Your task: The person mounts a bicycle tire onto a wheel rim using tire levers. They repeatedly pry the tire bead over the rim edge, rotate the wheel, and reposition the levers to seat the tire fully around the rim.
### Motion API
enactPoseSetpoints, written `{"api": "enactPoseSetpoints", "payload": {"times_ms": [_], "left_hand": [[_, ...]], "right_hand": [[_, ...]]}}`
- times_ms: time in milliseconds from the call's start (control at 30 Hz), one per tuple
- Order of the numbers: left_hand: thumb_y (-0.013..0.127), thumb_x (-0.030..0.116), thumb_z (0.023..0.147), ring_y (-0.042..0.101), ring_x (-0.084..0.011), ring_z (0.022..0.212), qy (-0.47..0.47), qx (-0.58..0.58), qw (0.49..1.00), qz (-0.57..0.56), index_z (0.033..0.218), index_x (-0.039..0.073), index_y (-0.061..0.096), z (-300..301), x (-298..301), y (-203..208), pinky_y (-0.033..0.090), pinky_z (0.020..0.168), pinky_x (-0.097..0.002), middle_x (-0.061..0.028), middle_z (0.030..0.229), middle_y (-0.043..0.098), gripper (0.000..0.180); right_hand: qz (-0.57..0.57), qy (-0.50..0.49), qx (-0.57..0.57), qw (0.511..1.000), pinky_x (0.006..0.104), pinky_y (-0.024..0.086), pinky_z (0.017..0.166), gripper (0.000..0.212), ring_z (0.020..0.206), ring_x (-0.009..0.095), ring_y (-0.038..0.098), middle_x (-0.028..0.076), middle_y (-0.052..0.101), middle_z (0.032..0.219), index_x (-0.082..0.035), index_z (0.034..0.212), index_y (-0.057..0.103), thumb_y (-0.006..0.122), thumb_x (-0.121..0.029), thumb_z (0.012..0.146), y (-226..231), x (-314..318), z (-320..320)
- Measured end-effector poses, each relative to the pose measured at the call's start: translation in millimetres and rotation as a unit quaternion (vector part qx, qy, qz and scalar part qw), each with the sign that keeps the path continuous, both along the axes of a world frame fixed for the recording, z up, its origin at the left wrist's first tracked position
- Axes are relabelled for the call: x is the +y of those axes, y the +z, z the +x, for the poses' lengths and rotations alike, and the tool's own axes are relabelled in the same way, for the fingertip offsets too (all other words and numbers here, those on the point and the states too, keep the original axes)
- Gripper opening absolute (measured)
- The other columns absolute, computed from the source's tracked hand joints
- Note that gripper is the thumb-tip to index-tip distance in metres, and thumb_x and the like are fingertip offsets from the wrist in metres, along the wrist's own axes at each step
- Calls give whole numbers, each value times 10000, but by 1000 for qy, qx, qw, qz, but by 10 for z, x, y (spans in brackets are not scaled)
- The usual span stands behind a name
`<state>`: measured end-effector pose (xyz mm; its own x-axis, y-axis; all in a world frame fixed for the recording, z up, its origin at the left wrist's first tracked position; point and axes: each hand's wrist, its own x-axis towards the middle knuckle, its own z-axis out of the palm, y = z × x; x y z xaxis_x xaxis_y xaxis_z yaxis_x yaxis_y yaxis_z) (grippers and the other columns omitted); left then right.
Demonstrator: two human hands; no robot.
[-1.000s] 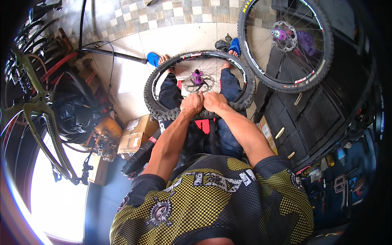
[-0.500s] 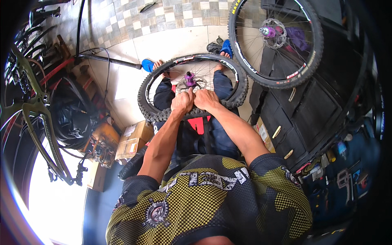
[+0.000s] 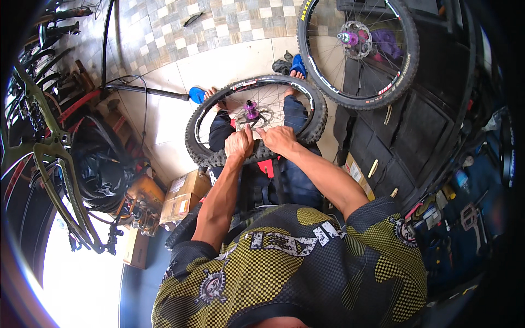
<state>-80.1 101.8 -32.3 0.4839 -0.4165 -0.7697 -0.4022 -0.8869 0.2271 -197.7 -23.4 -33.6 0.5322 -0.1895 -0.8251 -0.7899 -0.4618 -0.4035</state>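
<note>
A bicycle wheel [image 3: 198,109] with a knobby black tyre, dark rim, purple hub and disc rotor lies tilted across my lap, between my knees. My left hand [image 3: 239,144] is closed round the near side of the tyre, its thumb pointing toward the hub. Just right of it, my right hand [image 3: 279,140] grips the same stretch of tyre, thumb turned toward the left one. A small gap separates the two hands. The fingertips under the tyre are hidden.
A second wheel [image 3: 363,103] with a purple hub rests on a black padded case [image 3: 377,145] at right. An olive bike frame [image 3: 54,158] and a cardboard box [image 3: 183,194] are at left. Tools, including a bicycle pedal [image 3: 469,217], lie at lower right. A black pole [image 3: 147,92] crosses the tiled floor.
My hands have moved slightly apart along the tyre, and the thumbs now extend over the rim. The tyre stays in both hands. The whole view has shifted a little.
</note>
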Motion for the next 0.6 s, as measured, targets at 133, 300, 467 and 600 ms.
{"api": "enactPoseSetpoints", "payload": {"times_ms": [133,300,467,600], "left_hand": [[416,448,1081,742,-471,833,-50,30,998,33,845,9,781,21,-48,90,588,807,-544,-282,867,741,617],[416,424,1059,763,-403,982,-122,101,982,107,988,39,805,-67,-237,33,585,894,-506,-236,1013,778,552],[401,444,1053,752,-435,994,-72,86,986,121,1005,5,798,-142,-301,-40,574,926,-518,-276,1022,763,594],[382,462,1063,734,-464,1015,-42,115,985,117,1012,-55,770,-163,-408,-119,556,949,-529,-316,1027,745,648]], "right_hand": [[21,18,21,999,522,589,852,696,921,424,758,257,763,914,-25,885,808,354,-511,1092,-12,17,33],[54,40,61,996,515,586,895,644,974,417,756,245,770,977,-54,947,815,356,-481,1093,-57,-32,100],[47,18,75,996,502,585,928,568,1031,421,746,244,768,1052,-69,1000,814,425,-477,1075,-202,-126,50],[66,2,87,994,515,579,940,573,1043,436,739,264,761,1053,-38,1008,805,449,-483,1070,-219,-267,47]]}}
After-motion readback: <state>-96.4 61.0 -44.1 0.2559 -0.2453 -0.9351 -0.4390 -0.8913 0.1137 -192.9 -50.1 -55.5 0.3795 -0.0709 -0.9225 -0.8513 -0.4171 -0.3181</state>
